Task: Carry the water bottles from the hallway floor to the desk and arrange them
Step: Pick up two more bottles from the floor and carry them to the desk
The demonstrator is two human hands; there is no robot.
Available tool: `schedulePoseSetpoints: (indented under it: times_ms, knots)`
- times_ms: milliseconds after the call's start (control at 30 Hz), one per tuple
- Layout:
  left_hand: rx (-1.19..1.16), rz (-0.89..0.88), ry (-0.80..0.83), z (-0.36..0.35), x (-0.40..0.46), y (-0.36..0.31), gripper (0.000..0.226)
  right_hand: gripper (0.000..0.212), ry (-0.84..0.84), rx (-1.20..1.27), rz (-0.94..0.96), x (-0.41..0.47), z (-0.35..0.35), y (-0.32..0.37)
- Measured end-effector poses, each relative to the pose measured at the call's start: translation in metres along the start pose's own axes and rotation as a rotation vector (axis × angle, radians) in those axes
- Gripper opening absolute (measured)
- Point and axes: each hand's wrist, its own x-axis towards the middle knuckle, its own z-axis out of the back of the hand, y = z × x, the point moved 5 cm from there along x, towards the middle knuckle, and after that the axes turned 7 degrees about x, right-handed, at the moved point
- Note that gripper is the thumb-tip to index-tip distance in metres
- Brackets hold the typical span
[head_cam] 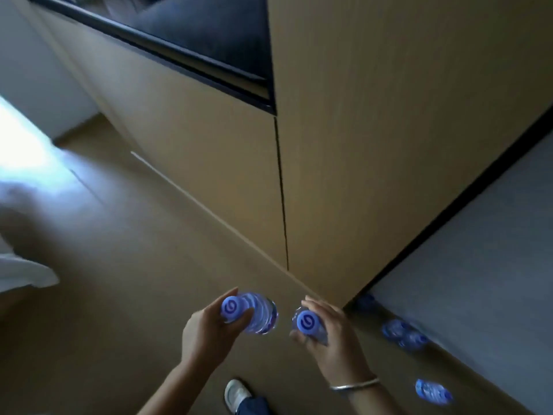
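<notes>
The left hand [206, 327] grips one water bottle [254, 314] by its blue-capped neck; the right hand [332, 333] grips another bottle [309, 323] at 3 o'clock of it. More bottles [402, 332] stand blurred on the floor [119, 280] along the grey wall [478, 265], toward 4 o'clock. A white shoe [236, 395] shows at 6 o'clock.

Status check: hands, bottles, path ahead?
Left hand grips one bottle, right hand grips another. More bottles on floor along the right wall, blurred. Cabinet close ahead; desk not in view.
</notes>
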Motion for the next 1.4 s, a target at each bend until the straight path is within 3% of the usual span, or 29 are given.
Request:
schedulePoseSetpoints:
  times_ms: [100,200,467,733,967,1167,1400]
  knots:
    - [0.029,0.003,-0.147,0.063,0.008,0.026,0.034,0.049,0.114,0.017,0.026,0.030,-0.043,0.044]
    - [0.107,-0.003,-0.234,0.113,0.018,0.043,0.045,0.045,0.191,0.040,0.057,0.059,-0.087,0.083]
    - [0.219,0.078,-0.245,0.206,0.054,0.103,0.032,0.042,0.465,0.105,0.096,0.116,-0.206,0.166]
    - [0.172,0.151,-0.285,0.252,0.076,0.152,0.025,0.026,0.605,0.177,-0.012,0.151,-0.272,0.203]
    - [0.072,0.206,-0.339,0.268,0.132,0.178,0.028,0.029,0.668,0.220,-0.045,0.204,-0.327,0.214]
    - [-0.015,0.261,-0.320,0.294,0.194,0.192,0.029,0.027,0.760,0.252,0.017,0.281,-0.381,0.240]
    - [-0.127,0.349,-0.423,0.335,0.264,0.207,0.024,0.023,0.825,0.236,0.085,0.368,-0.437,0.269]
